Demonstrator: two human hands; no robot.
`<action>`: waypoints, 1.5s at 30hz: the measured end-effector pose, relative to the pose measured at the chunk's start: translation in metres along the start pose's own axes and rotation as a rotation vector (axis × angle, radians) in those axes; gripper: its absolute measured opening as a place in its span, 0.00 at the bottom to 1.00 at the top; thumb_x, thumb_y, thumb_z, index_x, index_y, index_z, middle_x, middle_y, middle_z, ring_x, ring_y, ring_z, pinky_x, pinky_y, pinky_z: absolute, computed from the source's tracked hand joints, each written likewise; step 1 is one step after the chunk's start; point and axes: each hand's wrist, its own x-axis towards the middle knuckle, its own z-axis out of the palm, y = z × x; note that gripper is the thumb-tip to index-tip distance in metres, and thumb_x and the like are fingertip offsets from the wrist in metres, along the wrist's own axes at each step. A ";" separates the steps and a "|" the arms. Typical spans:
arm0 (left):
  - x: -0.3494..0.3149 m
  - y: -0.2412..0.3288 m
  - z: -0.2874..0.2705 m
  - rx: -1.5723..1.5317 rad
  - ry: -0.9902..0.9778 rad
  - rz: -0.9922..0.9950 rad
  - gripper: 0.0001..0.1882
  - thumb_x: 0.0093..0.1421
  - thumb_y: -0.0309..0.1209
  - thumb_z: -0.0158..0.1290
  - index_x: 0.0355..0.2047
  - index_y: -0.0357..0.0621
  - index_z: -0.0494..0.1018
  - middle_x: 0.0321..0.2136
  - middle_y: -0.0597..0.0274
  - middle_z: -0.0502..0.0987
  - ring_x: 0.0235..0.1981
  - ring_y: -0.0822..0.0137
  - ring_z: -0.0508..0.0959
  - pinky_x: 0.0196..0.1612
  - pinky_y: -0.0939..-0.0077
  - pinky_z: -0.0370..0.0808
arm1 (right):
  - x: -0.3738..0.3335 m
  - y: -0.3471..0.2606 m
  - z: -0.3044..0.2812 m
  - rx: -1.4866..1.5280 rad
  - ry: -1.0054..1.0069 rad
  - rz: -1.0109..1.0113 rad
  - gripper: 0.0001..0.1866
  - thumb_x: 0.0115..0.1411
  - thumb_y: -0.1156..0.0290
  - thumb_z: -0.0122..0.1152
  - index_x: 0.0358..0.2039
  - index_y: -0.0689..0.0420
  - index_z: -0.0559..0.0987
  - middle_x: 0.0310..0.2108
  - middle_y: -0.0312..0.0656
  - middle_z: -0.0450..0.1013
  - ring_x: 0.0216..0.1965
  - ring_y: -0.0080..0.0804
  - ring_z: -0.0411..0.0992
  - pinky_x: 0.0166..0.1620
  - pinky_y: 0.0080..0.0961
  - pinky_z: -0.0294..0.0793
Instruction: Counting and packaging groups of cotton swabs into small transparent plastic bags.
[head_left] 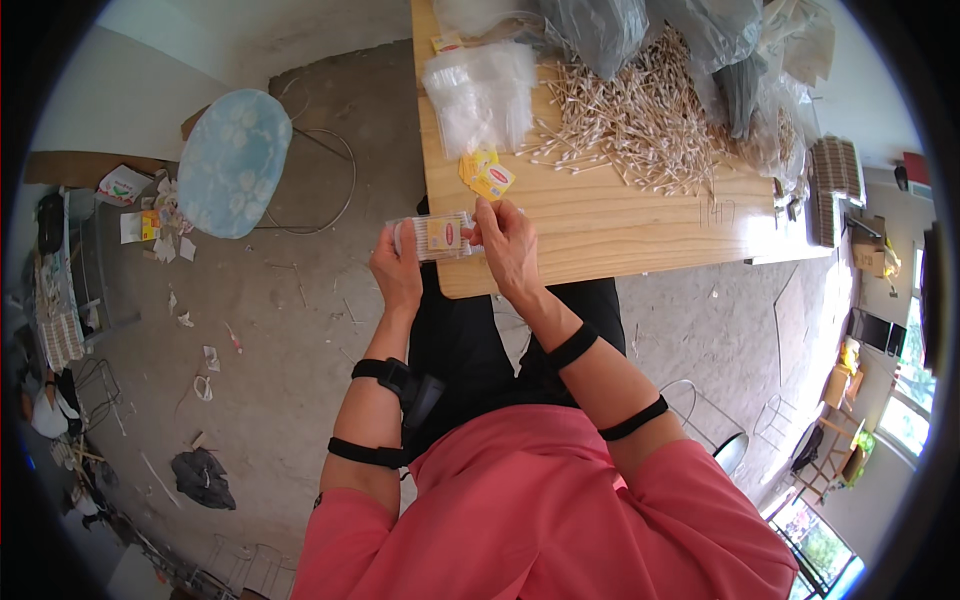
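A clear plastic pack of cotton swabs [432,237] with a yellow label is held level over the table's near left corner. My left hand [398,268] grips its left end, thumb on top. At its right end, the fingers of my right hand [508,243] pinch the plastic edge. Just beyond the pack lie small yellow printed cards [487,175]. Behind them rests a stack of clear plastic bags [482,92]. A big loose heap of cotton swabs [640,120] spreads over the far middle of the wooden table [620,235].
Grey plastic bags [600,35] crowd the table's far edge beside the heap. A stool with a pale blue cover [236,165] stands on the floor to the left. Paper scraps and a dark crumpled bag [203,478] lie on the floor. My legs are under the table's near edge.
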 end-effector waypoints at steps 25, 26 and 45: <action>-0.001 0.004 0.000 0.041 0.006 0.047 0.17 0.70 0.40 0.49 0.32 0.37 0.73 0.22 0.66 0.74 0.24 0.79 0.69 0.27 0.79 0.68 | 0.000 0.001 0.003 -0.211 -0.044 -0.085 0.17 0.70 0.63 0.52 0.32 0.65 0.76 0.24 0.37 0.75 0.28 0.23 0.75 0.36 0.22 0.75; -0.001 0.008 0.002 -0.019 -0.007 0.009 0.18 0.70 0.41 0.48 0.31 0.38 0.72 0.21 0.67 0.73 0.23 0.79 0.69 0.26 0.79 0.67 | 0.001 0.005 -0.001 -0.210 -0.039 -0.089 0.17 0.70 0.63 0.52 0.32 0.65 0.76 0.24 0.37 0.75 0.28 0.23 0.75 0.36 0.22 0.75; 0.006 -0.001 0.007 0.158 0.048 0.041 0.17 0.71 0.38 0.46 0.31 0.35 0.70 0.19 0.59 0.72 0.22 0.72 0.70 0.27 0.72 0.69 | 0.004 0.039 0.018 0.099 -0.057 -0.500 0.14 0.70 0.81 0.39 0.52 0.62 0.70 0.64 0.50 0.62 0.64 0.40 0.63 0.65 0.28 0.58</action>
